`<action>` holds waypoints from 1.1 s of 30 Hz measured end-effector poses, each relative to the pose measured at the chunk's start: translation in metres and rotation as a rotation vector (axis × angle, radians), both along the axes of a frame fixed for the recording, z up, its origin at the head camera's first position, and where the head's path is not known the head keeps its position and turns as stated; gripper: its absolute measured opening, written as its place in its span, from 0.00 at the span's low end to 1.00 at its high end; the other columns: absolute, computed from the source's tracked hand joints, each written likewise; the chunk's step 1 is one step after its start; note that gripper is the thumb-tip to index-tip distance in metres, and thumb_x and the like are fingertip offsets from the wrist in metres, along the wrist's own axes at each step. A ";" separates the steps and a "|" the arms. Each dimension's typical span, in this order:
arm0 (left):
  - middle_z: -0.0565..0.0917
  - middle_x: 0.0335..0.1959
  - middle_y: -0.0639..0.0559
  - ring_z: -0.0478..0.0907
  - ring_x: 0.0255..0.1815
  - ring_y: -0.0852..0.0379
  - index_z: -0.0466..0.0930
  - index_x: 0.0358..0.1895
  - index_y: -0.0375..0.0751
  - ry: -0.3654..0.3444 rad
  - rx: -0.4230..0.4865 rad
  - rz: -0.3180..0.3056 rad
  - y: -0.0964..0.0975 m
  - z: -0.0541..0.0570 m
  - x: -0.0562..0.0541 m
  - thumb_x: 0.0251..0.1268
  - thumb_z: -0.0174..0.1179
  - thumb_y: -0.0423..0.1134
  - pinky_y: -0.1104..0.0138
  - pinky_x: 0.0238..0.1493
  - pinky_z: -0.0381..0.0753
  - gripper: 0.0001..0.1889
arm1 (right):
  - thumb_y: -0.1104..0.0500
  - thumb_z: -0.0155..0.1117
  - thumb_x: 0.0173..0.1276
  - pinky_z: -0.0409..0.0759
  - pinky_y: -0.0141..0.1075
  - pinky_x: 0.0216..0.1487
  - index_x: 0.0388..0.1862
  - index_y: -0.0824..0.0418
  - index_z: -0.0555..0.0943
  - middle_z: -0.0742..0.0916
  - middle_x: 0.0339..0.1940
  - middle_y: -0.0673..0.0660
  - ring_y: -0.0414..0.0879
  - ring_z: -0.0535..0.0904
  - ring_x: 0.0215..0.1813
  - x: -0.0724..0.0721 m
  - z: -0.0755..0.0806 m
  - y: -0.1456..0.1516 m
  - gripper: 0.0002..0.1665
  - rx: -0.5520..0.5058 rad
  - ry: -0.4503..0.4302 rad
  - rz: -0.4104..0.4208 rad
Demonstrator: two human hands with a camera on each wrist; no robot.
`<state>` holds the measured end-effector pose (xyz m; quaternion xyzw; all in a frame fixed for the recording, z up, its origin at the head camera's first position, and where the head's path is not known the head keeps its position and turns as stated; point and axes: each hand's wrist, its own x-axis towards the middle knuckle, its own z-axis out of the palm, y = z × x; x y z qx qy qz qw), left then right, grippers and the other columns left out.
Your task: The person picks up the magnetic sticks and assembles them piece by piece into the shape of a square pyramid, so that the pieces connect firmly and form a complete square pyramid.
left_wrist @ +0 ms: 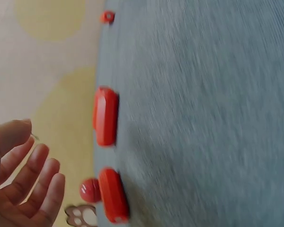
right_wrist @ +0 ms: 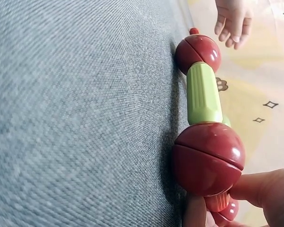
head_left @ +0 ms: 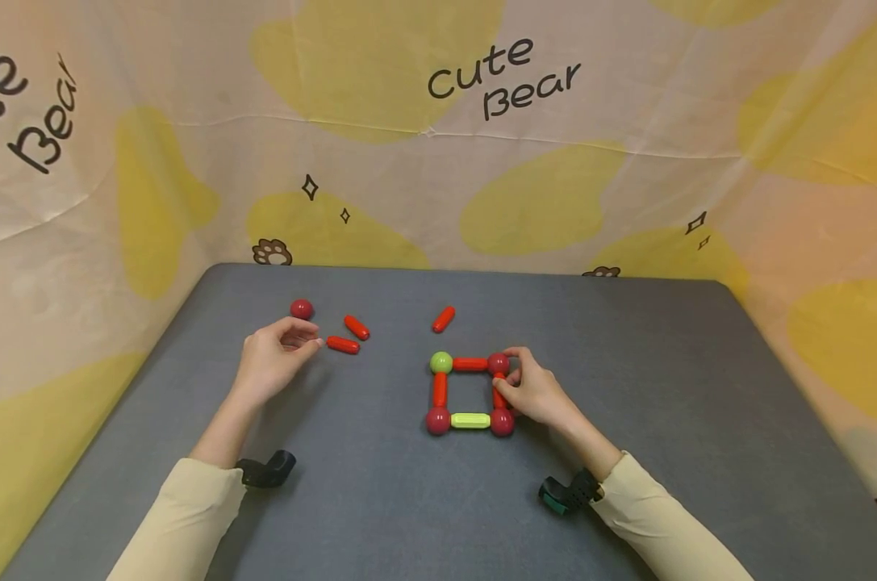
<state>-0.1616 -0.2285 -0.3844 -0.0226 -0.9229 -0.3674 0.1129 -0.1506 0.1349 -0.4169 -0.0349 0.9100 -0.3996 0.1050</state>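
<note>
A square frame of balls and rods lies flat on the table. Its corners are a green ball (head_left: 441,362) and three dark red balls, one of them at the near right (right_wrist: 208,158). A light green rod (head_left: 470,421) forms the near side; red rods form the others. My right hand (head_left: 538,394) pinches the right-side red rod (right_wrist: 218,202) between thumb and fingers, one finger by the far right ball (head_left: 499,364). My left hand (head_left: 274,355) hovers with loosely bent fingers and nothing in them, close to a loose red rod (head_left: 343,345) and a loose dark red ball (head_left: 302,309).
Another loose red rod (head_left: 357,327) lies just behind the first, and one more red rod (head_left: 444,319) is beyond the frame. A printed cloth (head_left: 423,202) rises along the back and sides of the grey table (head_left: 627,363).
</note>
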 end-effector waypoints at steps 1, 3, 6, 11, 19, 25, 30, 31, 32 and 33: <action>0.85 0.32 0.46 0.81 0.32 0.53 0.81 0.40 0.38 0.012 -0.003 0.016 -0.004 -0.001 -0.001 0.55 0.64 0.38 0.78 0.31 0.74 0.11 | 0.57 0.62 0.62 0.74 0.34 0.22 0.61 0.62 0.63 0.83 0.27 0.53 0.40 0.77 0.17 0.000 0.000 0.000 0.31 0.001 -0.001 0.000; 0.85 0.33 0.46 0.82 0.33 0.52 0.81 0.41 0.38 0.004 0.001 0.047 -0.011 -0.003 -0.001 0.55 0.64 0.39 0.79 0.30 0.72 0.12 | 0.58 0.62 0.62 0.74 0.34 0.22 0.61 0.62 0.63 0.83 0.27 0.53 0.40 0.77 0.17 0.000 0.000 0.000 0.31 -0.001 0.000 0.001; 0.85 0.35 0.44 0.82 0.36 0.50 0.81 0.43 0.39 -0.030 -0.007 0.097 -0.018 -0.008 -0.003 0.56 0.64 0.40 0.73 0.33 0.72 0.13 | 0.58 0.62 0.62 0.75 0.34 0.22 0.61 0.63 0.63 0.83 0.27 0.54 0.40 0.77 0.17 0.000 0.000 0.000 0.31 -0.004 0.000 0.003; 0.85 0.38 0.40 0.82 0.39 0.47 0.81 0.44 0.37 -0.096 -0.049 0.117 -0.026 -0.015 -0.005 0.55 0.64 0.41 0.63 0.37 0.72 0.16 | 0.58 0.61 0.62 0.75 0.33 0.22 0.61 0.63 0.63 0.83 0.28 0.54 0.40 0.77 0.17 0.000 0.001 -0.001 0.31 -0.004 -0.002 0.005; 0.84 0.40 0.37 0.80 0.41 0.43 0.80 0.45 0.32 -0.195 -0.097 0.060 -0.032 -0.021 -0.010 0.52 0.66 0.39 0.59 0.39 0.72 0.18 | 0.58 0.61 0.62 0.74 0.34 0.22 0.61 0.63 0.63 0.83 0.28 0.54 0.41 0.77 0.18 0.001 0.002 -0.001 0.31 0.005 -0.009 0.003; 0.84 0.34 0.41 0.75 0.38 0.45 0.81 0.43 0.32 -0.254 -0.170 0.062 -0.035 -0.024 -0.014 0.52 0.65 0.39 0.61 0.34 0.67 0.17 | 0.57 0.62 0.62 0.73 0.34 0.21 0.61 0.62 0.63 0.83 0.28 0.54 0.41 0.77 0.18 0.000 0.002 0.000 0.31 0.016 -0.011 0.004; 0.84 0.34 0.41 0.75 0.36 0.46 0.81 0.44 0.31 -0.269 -0.195 0.057 -0.036 -0.023 -0.015 0.53 0.64 0.39 0.62 0.33 0.68 0.17 | 0.58 0.62 0.62 0.74 0.34 0.21 0.61 0.62 0.63 0.82 0.27 0.54 0.41 0.77 0.17 -0.001 0.002 0.000 0.31 0.008 -0.012 0.007; 0.83 0.34 0.41 0.76 0.36 0.46 0.80 0.44 0.31 -0.266 -0.196 0.053 -0.035 -0.023 -0.015 0.53 0.64 0.39 0.62 0.33 0.68 0.17 | 0.58 0.62 0.62 0.74 0.34 0.21 0.61 0.62 0.63 0.82 0.27 0.54 0.41 0.77 0.17 -0.001 0.002 0.000 0.31 0.006 -0.012 0.008; 0.83 0.35 0.40 0.76 0.36 0.46 0.80 0.45 0.32 -0.263 -0.196 0.049 -0.035 -0.022 -0.015 0.54 0.64 0.39 0.62 0.32 0.68 0.18 | 0.58 0.62 0.62 0.74 0.34 0.21 0.61 0.62 0.63 0.82 0.27 0.54 0.41 0.77 0.17 -0.001 0.001 0.000 0.31 0.005 -0.011 0.008; 0.83 0.35 0.40 0.76 0.36 0.46 0.80 0.47 0.32 -0.257 -0.194 0.044 -0.033 -0.021 -0.014 0.54 0.63 0.39 0.62 0.32 0.68 0.18 | 0.58 0.62 0.62 0.74 0.34 0.21 0.61 0.62 0.63 0.82 0.27 0.54 0.41 0.77 0.17 -0.001 0.001 0.000 0.31 0.006 -0.010 0.008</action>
